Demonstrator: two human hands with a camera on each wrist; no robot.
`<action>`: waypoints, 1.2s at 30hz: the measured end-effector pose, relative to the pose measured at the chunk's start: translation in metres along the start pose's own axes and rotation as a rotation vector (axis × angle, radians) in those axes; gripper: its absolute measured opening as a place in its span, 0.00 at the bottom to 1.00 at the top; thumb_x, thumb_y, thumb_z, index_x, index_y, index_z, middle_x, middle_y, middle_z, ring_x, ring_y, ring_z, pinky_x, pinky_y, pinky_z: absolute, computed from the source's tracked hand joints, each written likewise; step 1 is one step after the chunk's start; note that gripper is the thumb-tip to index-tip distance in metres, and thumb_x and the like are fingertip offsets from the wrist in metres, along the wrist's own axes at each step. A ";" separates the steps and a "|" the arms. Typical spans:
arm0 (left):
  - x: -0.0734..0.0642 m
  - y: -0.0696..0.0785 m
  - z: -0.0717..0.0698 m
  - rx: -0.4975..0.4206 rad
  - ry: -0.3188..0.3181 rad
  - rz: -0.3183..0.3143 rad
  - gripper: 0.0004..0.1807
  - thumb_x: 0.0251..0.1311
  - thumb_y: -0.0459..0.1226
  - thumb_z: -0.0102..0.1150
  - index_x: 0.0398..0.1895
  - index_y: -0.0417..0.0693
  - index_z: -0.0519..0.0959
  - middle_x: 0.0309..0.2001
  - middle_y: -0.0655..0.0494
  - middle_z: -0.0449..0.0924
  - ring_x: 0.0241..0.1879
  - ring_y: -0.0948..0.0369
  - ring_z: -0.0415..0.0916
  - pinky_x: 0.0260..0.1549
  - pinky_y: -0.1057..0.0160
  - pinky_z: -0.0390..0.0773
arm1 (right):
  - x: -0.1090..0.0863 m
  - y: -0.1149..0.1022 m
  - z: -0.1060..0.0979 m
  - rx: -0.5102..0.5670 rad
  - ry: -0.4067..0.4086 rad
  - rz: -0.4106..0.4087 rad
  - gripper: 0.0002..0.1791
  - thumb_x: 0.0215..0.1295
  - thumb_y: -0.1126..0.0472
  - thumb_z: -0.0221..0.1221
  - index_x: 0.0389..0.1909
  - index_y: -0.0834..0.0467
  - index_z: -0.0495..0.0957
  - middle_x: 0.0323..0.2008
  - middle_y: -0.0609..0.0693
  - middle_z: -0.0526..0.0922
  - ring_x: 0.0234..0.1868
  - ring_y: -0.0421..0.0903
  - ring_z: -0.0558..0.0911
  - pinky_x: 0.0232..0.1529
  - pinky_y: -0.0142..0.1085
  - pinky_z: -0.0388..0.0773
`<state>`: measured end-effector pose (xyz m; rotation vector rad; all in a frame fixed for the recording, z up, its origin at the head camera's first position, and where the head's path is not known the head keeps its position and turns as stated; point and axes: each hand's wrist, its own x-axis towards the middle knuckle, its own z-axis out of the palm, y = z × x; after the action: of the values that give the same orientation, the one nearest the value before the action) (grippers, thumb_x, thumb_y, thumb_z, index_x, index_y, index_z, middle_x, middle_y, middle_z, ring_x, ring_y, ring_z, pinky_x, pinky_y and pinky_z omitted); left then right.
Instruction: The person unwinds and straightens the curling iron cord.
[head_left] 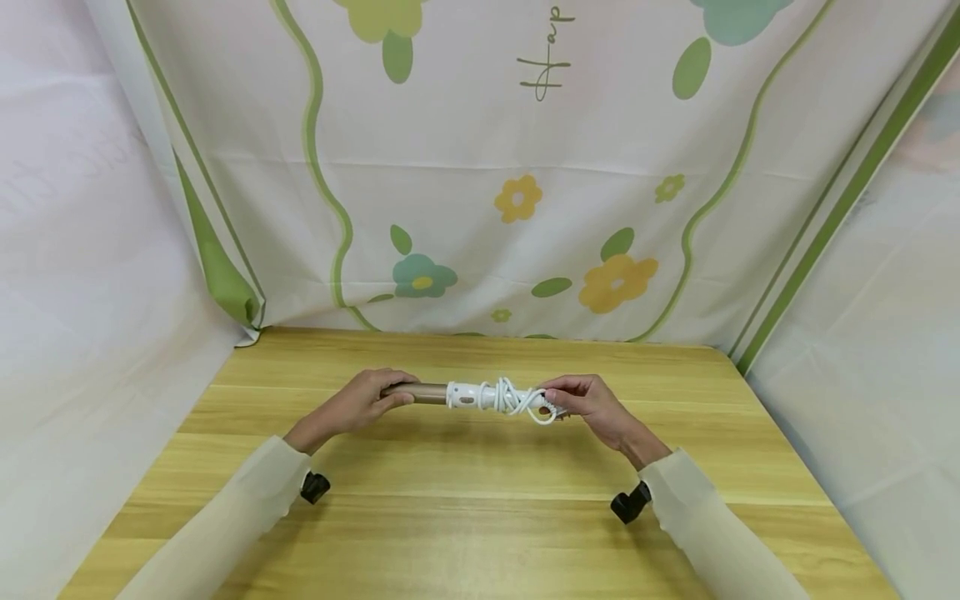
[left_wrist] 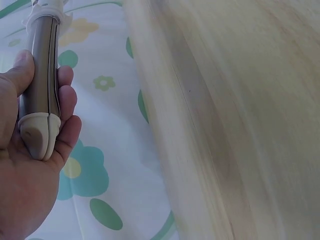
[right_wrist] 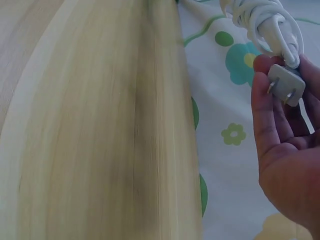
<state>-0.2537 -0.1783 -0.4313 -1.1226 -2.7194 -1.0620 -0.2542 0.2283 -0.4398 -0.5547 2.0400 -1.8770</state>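
A curling iron with a brown barrel and white handle lies sideways between both hands, raised over the table. My left hand grips the barrel end; in the left wrist view, the split cream tip sits at the palm, thumb on one side and fingers on the other. White cord is wound in loops around the handle. At the handle's end my right hand pinches the cord's plug between thumb and fingers. Two metal prongs on the plug face the right wrist camera.
Below the hands is a wood-grain table. A white cloth with flowers and green wavy lines hangs behind its far edge, and pale cloth walls stand at both sides. Black wrist devices stick out under the sleeves.
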 end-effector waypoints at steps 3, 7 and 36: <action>-0.001 -0.001 0.000 0.006 0.000 0.004 0.16 0.71 0.44 0.54 0.54 0.46 0.80 0.37 0.56 0.82 0.28 0.69 0.68 0.30 0.67 0.72 | 0.000 -0.003 0.001 -0.068 0.050 -0.025 0.16 0.69 0.58 0.61 0.49 0.66 0.83 0.37 0.42 0.88 0.36 0.39 0.85 0.36 0.32 0.79; -0.001 -0.003 0.001 0.001 -0.001 0.002 0.16 0.71 0.43 0.54 0.54 0.46 0.80 0.36 0.50 0.82 0.26 0.69 0.67 0.28 0.67 0.71 | 0.000 -0.007 0.002 -0.178 0.118 -0.067 0.16 0.67 0.58 0.63 0.46 0.68 0.84 0.35 0.42 0.88 0.32 0.36 0.83 0.34 0.32 0.79; -0.006 -0.005 -0.012 -0.022 0.029 -0.078 0.17 0.71 0.43 0.54 0.56 0.45 0.79 0.35 0.56 0.81 0.24 0.68 0.65 0.27 0.67 0.69 | -0.017 -0.028 0.000 -0.423 0.065 -0.016 0.10 0.65 0.52 0.65 0.38 0.52 0.88 0.33 0.54 0.88 0.26 0.42 0.80 0.24 0.32 0.74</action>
<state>-0.2554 -0.1913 -0.4263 -1.0033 -2.7561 -1.1110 -0.2375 0.2351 -0.4122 -0.6167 2.4995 -1.4880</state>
